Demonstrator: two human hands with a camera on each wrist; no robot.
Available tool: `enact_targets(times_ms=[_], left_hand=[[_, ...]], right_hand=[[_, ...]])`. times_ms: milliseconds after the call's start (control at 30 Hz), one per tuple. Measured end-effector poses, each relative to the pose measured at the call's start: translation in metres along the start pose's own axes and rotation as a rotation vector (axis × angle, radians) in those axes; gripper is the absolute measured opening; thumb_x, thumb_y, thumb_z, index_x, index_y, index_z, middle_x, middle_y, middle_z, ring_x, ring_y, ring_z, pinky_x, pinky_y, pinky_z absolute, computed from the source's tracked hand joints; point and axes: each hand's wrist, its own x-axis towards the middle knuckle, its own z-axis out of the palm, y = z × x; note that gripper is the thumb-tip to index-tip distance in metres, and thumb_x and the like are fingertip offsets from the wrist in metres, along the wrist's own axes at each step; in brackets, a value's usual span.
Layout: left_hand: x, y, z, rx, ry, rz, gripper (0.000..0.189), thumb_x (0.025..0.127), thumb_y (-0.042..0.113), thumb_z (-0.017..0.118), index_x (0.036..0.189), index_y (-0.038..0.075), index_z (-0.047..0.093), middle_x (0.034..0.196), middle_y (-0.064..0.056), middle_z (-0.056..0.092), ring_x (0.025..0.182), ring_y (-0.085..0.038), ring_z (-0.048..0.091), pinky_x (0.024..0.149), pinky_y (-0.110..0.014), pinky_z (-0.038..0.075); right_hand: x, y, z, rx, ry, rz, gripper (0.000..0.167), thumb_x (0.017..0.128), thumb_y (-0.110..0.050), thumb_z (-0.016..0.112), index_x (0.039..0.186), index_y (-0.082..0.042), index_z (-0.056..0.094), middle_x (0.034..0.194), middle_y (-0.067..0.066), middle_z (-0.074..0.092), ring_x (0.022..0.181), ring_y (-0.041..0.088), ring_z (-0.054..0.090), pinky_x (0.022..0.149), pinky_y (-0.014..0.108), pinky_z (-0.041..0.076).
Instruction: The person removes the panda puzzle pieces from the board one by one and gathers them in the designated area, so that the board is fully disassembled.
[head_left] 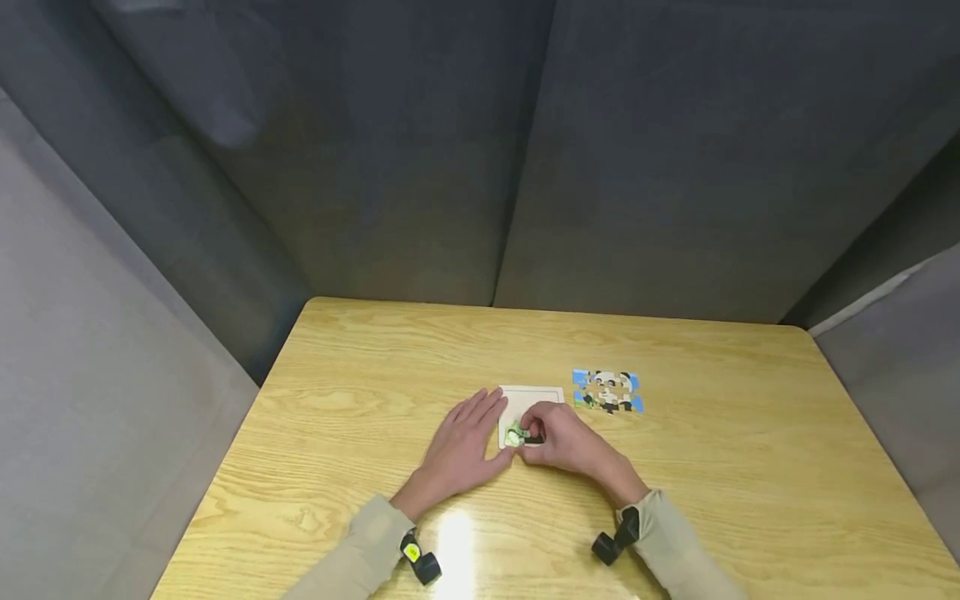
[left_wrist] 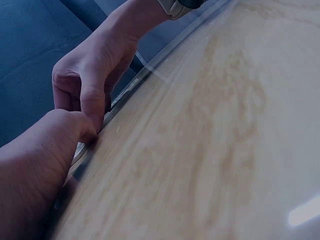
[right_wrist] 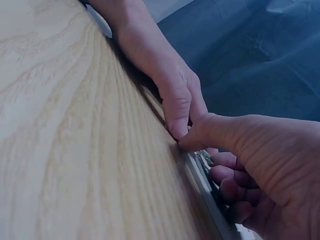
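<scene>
A small pale puzzle tray (head_left: 525, 398) lies flat on the table between both hands. Green and white puzzle pieces (head_left: 514, 436) sit in its near left corner. My left hand (head_left: 467, 442) rests along the tray's left side, fingers extended and thumb at the near edge. Curled over the tray's near part, my right hand (head_left: 567, 437) pinches a dark puzzle piece (head_left: 534, 439) beside the green one, its fingers covering part of it. In the right wrist view, the right thumb (right_wrist: 200, 132) lies at the tray's near rim, right by the left thumb (right_wrist: 177, 112).
A group of panda puzzle pieces (head_left: 609, 392), with blue and green parts, lies on the table just right of the tray. The wooden table (head_left: 360, 358) ends at a dark grey curtain (head_left: 390, 167) behind, with lighter panels at both sides.
</scene>
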Motion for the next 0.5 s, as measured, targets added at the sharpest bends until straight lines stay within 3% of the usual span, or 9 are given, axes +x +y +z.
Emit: enact_targets(times_ms=[200,500], left_hand=[[0.0,0.0,0.0,-0.005,0.005,-0.006,0.081,0.101,0.062,0.046,0.163,0.013,0.036,0.171,-0.003,0.029,0.158,-0.026,0.026,0.126,-0.046,0.026],[0.0,0.0,-0.001,-0.027,0.0,0.0,0.081,0.1,0.062,0.047,0.163,0.013,0.035,0.171,-0.004,0.028,0.158,-0.027,0.025,0.126,-0.047,0.024]], right_hand=[[-0.001,0.001,-0.007,0.037,-0.007,-0.008,0.025,0.077,-0.015,0.084,0.096,-0.008,0.07,0.077,-0.003,0.065,0.067,0.006,0.057,0.063,0.023,0.053],[-0.02,0.022,-0.034,0.055,0.081,0.045,0.025,0.074,-0.011,0.081,0.096,-0.01,0.068,0.077,0.004,0.064,0.063,0.009,0.053,0.058,0.023,0.047]])
